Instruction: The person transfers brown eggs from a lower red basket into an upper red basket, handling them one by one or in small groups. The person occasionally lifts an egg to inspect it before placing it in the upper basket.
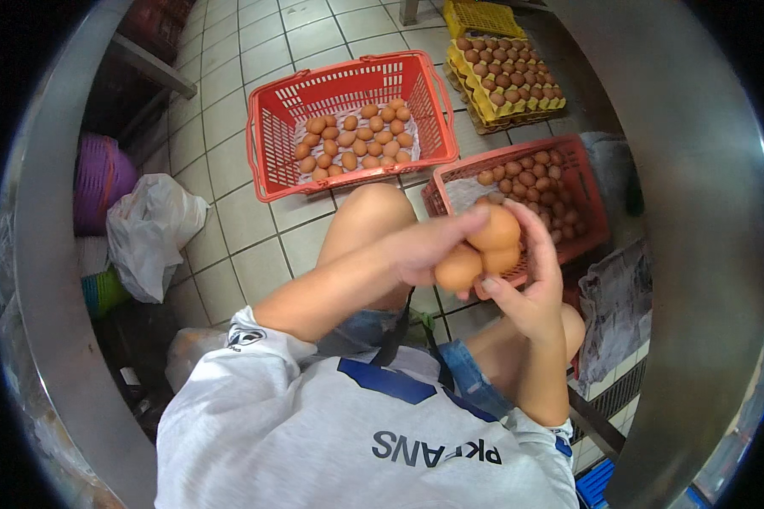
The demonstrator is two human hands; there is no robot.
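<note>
Between my two hands, over the near end of a red plastic crate [445,173], are several brown eggs [459,268]. My left hand [430,245] cups them from the left, its thumb on the upper egg. From the right, my right hand [535,273] curls its fingers and thumb around the same eggs. The crate below holds many brown eggs [541,181] and a pale liner. Ahead of my knees stands a red shopping basket [356,175], with brown eggs [365,133] spread over a paper-like lining. Parts of the held eggs are hidden by my fingers.
Stacked yellow egg trays [506,114] full of brown eggs stand on the tiled floor at the upper right. A white plastic bag [149,223] and purple stacked baskets [102,181] are at the left. Metal surfaces [694,254] flank me, and newspaper [614,312] lies at the right.
</note>
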